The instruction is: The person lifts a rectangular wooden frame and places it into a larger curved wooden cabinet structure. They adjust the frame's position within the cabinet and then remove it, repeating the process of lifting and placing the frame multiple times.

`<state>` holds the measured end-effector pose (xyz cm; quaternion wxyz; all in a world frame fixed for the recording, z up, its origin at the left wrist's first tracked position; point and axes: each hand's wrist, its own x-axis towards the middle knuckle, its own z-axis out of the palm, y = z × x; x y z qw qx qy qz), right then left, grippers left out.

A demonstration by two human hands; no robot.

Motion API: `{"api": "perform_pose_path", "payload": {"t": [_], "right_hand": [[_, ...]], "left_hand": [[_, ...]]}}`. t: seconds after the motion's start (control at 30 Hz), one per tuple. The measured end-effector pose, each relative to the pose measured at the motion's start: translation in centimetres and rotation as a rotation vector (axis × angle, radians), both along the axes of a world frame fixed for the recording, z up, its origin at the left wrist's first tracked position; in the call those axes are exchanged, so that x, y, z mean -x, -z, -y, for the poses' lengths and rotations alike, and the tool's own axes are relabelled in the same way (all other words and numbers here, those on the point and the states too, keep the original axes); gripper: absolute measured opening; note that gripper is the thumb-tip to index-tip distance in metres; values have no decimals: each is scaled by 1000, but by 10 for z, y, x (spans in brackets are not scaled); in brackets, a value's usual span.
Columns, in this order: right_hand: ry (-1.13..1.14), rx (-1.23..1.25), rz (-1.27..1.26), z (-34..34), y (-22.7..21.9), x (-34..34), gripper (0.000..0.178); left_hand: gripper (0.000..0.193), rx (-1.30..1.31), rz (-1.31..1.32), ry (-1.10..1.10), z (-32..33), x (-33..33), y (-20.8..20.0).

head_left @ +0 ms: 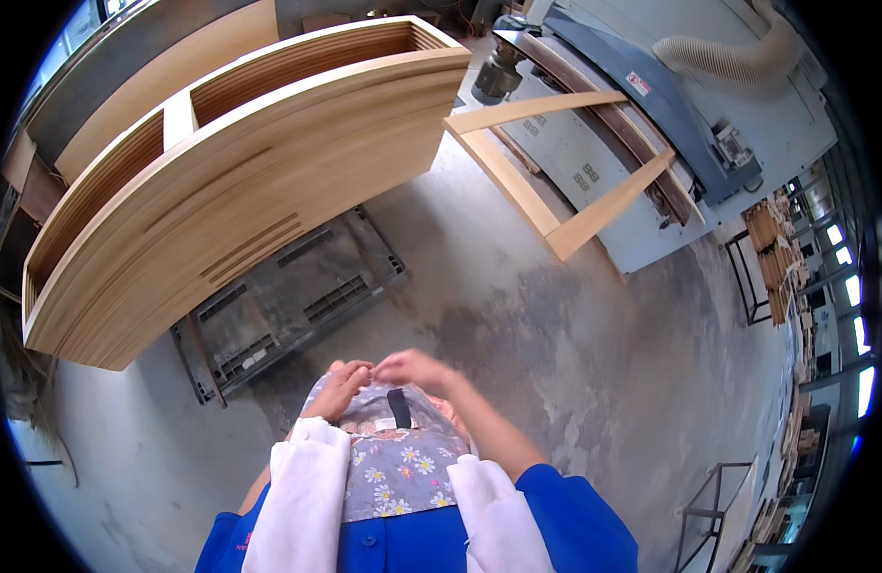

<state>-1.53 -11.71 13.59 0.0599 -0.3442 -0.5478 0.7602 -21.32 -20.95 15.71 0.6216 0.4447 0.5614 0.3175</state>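
Observation:
A grey floral cloth [403,468] with white and yellow daisies is spread in front of my chest. It has a pinkish underside and a short black strip across its middle; it looks like a fabric cap, though its full shape does not show. My left hand [340,392] is closed on its far left edge. Beside it, my right hand [414,371] has its fingers bent and pinched at the same far edge, slightly blurred. The fingertips of both hands nearly meet. A white towel [302,497] hangs down over both sides of my blue shirt [403,544].
A long stack of wooden frames [269,181] stands on a dark pallet [293,296] ahead to the left. At the far right, a light wooden frame [508,181] rests on a grey-blue machine [670,105] with a ribbed hose [737,55]. Timber racks [770,253] line the right side.

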Motion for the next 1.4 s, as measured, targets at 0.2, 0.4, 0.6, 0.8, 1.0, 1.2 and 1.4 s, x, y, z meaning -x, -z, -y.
{"api": "perform_pose_path", "payload": {"t": [0.2,0.4,0.6,0.8,1.0,1.2,1.4], "right_hand": [[1206,404,-545,-84,-33,-137,45],[1326,160,-634,-153,-70,-183,50],[1395,283,-707,-169,-54,-181,38],[1338,196,-611,-159,-49,-183,36],[1273,212,-576,-149,-47,-173,36],[1287,188,-577,-138,-48,-161,35],[1268,159,-534,-131,-45,-158,36]], "left_hand": [[28,180,44,-96,2,-4,8],[28,217,93,-60,-3,-20,13],[27,196,53,-40,-2,-30,21],[27,264,32,-92,6,-31,26],[25,260,28,-91,9,-32,22],[29,261,42,-125,9,-32,19],[28,267,55,-132,12,-29,26]]}}
